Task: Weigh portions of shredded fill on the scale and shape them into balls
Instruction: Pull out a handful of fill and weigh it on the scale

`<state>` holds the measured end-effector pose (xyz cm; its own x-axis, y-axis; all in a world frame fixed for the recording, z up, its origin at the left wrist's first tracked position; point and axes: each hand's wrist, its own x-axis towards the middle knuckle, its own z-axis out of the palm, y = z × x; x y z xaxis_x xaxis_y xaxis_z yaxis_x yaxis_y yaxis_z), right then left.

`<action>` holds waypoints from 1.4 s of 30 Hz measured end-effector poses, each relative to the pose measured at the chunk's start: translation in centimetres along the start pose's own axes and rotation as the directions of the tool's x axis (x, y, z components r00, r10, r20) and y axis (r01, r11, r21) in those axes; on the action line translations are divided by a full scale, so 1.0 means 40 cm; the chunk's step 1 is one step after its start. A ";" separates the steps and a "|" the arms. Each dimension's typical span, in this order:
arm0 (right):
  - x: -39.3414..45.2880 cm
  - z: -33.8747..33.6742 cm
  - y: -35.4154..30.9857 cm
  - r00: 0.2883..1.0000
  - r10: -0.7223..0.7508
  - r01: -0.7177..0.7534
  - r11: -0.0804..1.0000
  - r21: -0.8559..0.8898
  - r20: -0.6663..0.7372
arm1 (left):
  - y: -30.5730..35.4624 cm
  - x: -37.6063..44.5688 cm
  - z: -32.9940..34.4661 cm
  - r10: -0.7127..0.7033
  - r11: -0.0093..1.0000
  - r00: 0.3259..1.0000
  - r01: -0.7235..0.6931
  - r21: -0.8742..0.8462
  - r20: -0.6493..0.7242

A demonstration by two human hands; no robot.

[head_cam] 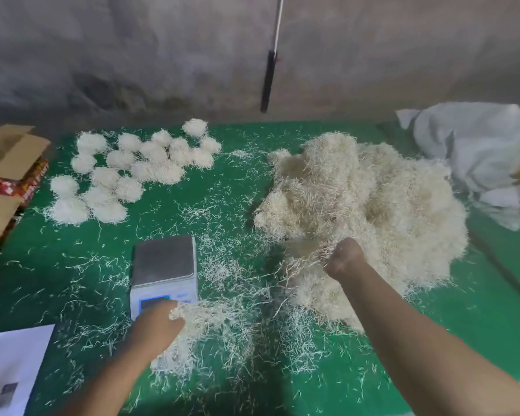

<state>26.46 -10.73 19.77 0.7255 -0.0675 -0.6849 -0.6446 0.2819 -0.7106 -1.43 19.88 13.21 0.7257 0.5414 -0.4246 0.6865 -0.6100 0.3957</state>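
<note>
A big heap of pale shredded fill (364, 211) lies on the right of the green table (174, 217). My right hand (344, 259) grips a tuft of fill at the heap's near edge. My left hand (156, 328) holds a loose clump of fill (210, 316) just in front of the scale. The small white scale (164, 265) stands left of the heap, and its steel platform is bare. Several shaped fill balls (132, 169) lie grouped at the back left.
Loose shreds are scattered over the table. Cardboard boxes (6, 163) stand at the left edge, a white sheet (9, 367) lies at the near left, and a white sack (475, 148) sits at the back right. A dark bar (267, 82) hangs on a cord by the wall.
</note>
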 end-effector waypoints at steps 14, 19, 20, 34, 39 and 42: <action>-0.143 0.025 0.142 0.998 0.017 0.009 0.913 -0.408 0.060 | 0.172 -0.037 -0.146 0.151 0.905 0.952 -0.241 -0.351 -0.266; -0.307 0.135 0.236 0.858 0.104 0.123 0.909 -0.398 0.503 | 0.195 -0.095 -0.195 0.215 0.781 0.952 -0.302 -0.547 -0.219; -0.335 0.154 0.242 0.804 0.160 0.088 0.921 -0.380 0.573 | 0.204 -0.114 -0.201 0.188 0.744 0.954 -0.292 -0.600 -0.232; -0.511 0.263 0.314 0.698 0.268 -0.268 0.958 -0.106 0.664 | 0.315 -0.185 -0.071 0.067 0.824 0.846 -0.346 -0.449 -0.529; -0.462 0.214 0.271 0.839 0.181 -0.157 0.983 -0.091 0.514 | 0.330 -0.225 -0.089 0.127 0.422 0.977 -0.208 -0.883 -0.170; -0.467 0.189 0.206 0.831 0.191 -0.166 0.982 -0.095 0.523 | 0.306 -0.206 -0.085 0.008 0.205 0.975 0.214 -0.955 0.220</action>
<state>9.44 0.08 27.93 0.6055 0.4984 -0.6204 -0.7760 0.1967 -0.5993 1.16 9.91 24.30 0.7031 0.3960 -0.5906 0.3389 0.5435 0.7679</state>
